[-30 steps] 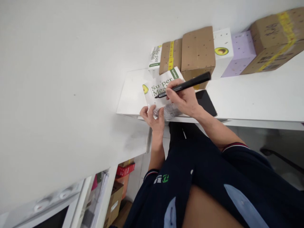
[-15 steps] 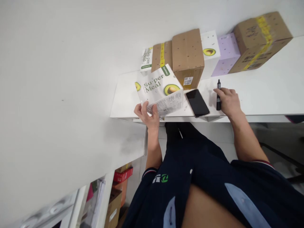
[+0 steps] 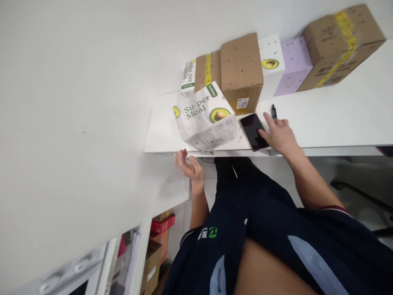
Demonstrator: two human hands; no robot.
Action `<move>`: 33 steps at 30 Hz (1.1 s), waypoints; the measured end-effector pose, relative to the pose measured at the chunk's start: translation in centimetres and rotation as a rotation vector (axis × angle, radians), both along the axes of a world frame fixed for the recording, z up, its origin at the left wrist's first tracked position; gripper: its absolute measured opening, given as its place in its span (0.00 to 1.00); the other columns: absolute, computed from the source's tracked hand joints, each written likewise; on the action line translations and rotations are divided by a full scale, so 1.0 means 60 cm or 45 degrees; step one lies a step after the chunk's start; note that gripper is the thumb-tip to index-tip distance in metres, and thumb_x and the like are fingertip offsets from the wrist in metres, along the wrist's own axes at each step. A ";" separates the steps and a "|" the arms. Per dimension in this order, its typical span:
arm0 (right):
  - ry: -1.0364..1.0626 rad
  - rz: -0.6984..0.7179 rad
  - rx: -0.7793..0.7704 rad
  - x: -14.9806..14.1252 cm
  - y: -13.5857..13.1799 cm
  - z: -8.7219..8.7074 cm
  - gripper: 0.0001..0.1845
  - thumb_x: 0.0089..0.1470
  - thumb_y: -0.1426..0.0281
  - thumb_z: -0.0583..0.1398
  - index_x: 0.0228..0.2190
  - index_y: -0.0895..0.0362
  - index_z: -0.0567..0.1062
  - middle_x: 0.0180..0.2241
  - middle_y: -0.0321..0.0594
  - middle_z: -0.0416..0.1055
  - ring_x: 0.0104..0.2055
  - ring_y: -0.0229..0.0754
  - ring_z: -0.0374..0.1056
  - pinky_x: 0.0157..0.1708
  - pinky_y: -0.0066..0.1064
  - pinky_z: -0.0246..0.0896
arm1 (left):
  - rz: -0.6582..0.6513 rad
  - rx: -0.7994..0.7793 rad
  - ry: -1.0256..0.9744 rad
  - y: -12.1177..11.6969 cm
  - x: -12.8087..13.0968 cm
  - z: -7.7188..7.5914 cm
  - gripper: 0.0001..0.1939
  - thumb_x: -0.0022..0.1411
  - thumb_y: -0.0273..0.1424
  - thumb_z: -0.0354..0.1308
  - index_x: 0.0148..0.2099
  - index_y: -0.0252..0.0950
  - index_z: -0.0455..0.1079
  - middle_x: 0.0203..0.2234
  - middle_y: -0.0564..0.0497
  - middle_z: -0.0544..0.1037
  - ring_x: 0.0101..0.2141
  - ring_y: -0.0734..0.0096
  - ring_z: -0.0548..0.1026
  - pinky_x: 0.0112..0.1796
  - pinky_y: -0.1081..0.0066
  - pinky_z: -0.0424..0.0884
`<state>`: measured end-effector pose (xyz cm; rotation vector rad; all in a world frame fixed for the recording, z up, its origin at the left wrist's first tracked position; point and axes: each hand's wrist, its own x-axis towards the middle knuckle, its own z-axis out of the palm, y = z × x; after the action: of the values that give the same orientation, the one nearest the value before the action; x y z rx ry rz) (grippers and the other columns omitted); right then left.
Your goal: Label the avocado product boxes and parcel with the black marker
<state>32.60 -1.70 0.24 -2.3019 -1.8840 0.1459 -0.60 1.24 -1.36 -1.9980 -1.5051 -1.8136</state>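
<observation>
A white Su-per Meal box [image 3: 199,112] with avocado pictures stands at an angle near the front edge of the white desk [image 3: 331,123]. Just below it, off the edge, my left hand [image 3: 190,167] is empty, its fingers bent and apart. My right hand [image 3: 279,133] reaches over the right side of a black smartphone [image 3: 252,130], fingers spread, the thumb over the screen. Whether it touches the phone I cannot tell. Beyond that hand lies a black marker pen [image 3: 274,110], its lower part hidden behind the fingers.
Along the wall stand a brown carton [image 3: 241,63], a second white avocado box [image 3: 272,61], a lilac box [image 3: 293,61] and a taped brown carton [image 3: 340,49]. Another taped carton [image 3: 202,73] and a white box [image 3: 187,78] sit behind the front box. Shelves are at lower left.
My left hand has let go of the white box and drawn back below the desk edge. My right hand has moved left from the marker pen to the phone.
</observation>
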 end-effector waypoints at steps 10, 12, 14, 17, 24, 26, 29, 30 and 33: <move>0.105 -0.240 -0.287 -0.098 0.011 0.011 0.53 0.57 0.54 0.63 0.72 0.61 0.47 0.54 0.70 0.65 0.53 0.69 0.65 0.49 0.55 0.59 | -0.379 -0.421 0.015 -0.061 0.066 -0.020 0.19 0.71 0.43 0.52 0.52 0.34 0.74 0.44 0.38 0.79 0.49 0.59 0.77 0.54 0.54 0.73; 0.278 -0.263 -0.239 -0.081 0.009 0.011 0.57 0.52 0.52 0.65 0.72 0.63 0.48 0.54 0.71 0.67 0.53 0.71 0.66 0.49 0.57 0.61 | -0.550 -0.689 -0.115 -0.070 0.095 -0.014 0.21 0.70 0.46 0.54 0.51 0.35 0.76 0.44 0.38 0.80 0.48 0.59 0.78 0.54 0.53 0.73; 0.513 -0.260 -0.181 -0.064 -0.002 0.012 0.60 0.49 0.51 0.66 0.72 0.63 0.49 0.52 0.67 0.70 0.52 0.67 0.68 0.49 0.56 0.64 | -0.699 -0.989 -0.328 -0.074 0.125 -0.010 0.24 0.67 0.49 0.57 0.53 0.37 0.76 0.44 0.39 0.81 0.46 0.59 0.79 0.53 0.53 0.73; 0.897 -0.283 -0.172 -0.055 -0.034 0.013 0.62 0.46 0.49 0.67 0.72 0.62 0.49 0.48 0.56 0.74 0.46 0.57 0.73 0.48 0.50 0.70 | -0.908 -1.404 -0.646 -0.076 0.166 -0.004 0.29 0.65 0.52 0.59 0.59 0.38 0.74 0.46 0.39 0.82 0.45 0.58 0.81 0.52 0.52 0.74; 1.360 -0.402 0.067 -0.097 -0.123 -0.012 0.60 0.45 0.46 0.67 0.70 0.58 0.52 0.50 0.51 0.73 0.46 0.53 0.73 0.44 0.50 0.74 | -1.185 -1.532 -0.723 -0.093 0.210 0.030 0.36 0.66 0.58 0.53 0.66 0.41 0.68 0.66 0.40 0.70 0.64 0.52 0.70 0.64 0.49 0.66; 1.244 -0.407 0.234 -0.110 -0.136 -0.013 0.60 0.44 0.46 0.68 0.70 0.54 0.53 0.54 0.52 0.69 0.50 0.53 0.71 0.48 0.53 0.73 | -1.218 -1.447 -0.756 -0.105 0.212 0.040 0.35 0.67 0.57 0.52 0.66 0.41 0.68 0.66 0.41 0.69 0.66 0.54 0.67 0.68 0.52 0.59; 1.087 -0.291 0.470 -0.130 -0.142 0.001 0.59 0.43 0.47 0.70 0.70 0.50 0.54 0.57 0.52 0.64 0.53 0.54 0.69 0.51 0.54 0.72 | -1.184 -1.301 -0.948 -0.124 0.215 0.052 0.32 0.68 0.54 0.55 0.66 0.43 0.67 0.67 0.45 0.68 0.69 0.57 0.63 0.70 0.56 0.55; 1.059 -0.241 0.544 -0.138 -0.141 0.009 0.58 0.44 0.48 0.70 0.70 0.49 0.54 0.58 0.52 0.63 0.54 0.54 0.68 0.51 0.54 0.73 | -1.136 -1.256 -1.032 -0.130 0.215 0.056 0.31 0.68 0.53 0.56 0.66 0.44 0.67 0.67 0.46 0.68 0.69 0.58 0.62 0.70 0.56 0.56; 1.108 -0.100 0.769 -0.161 -0.131 0.033 0.44 0.53 0.54 0.66 0.67 0.46 0.60 0.58 0.50 0.63 0.54 0.52 0.70 0.48 0.49 0.76 | -0.940 -1.118 -1.262 -0.142 0.213 0.072 0.27 0.69 0.52 0.54 0.64 0.47 0.67 0.66 0.49 0.70 0.68 0.58 0.64 0.68 0.57 0.61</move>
<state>22.95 -9.53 2.20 -1.5211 -1.1690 0.4184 12.19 -7.25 2.96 -2.2883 -2.3095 -3.2074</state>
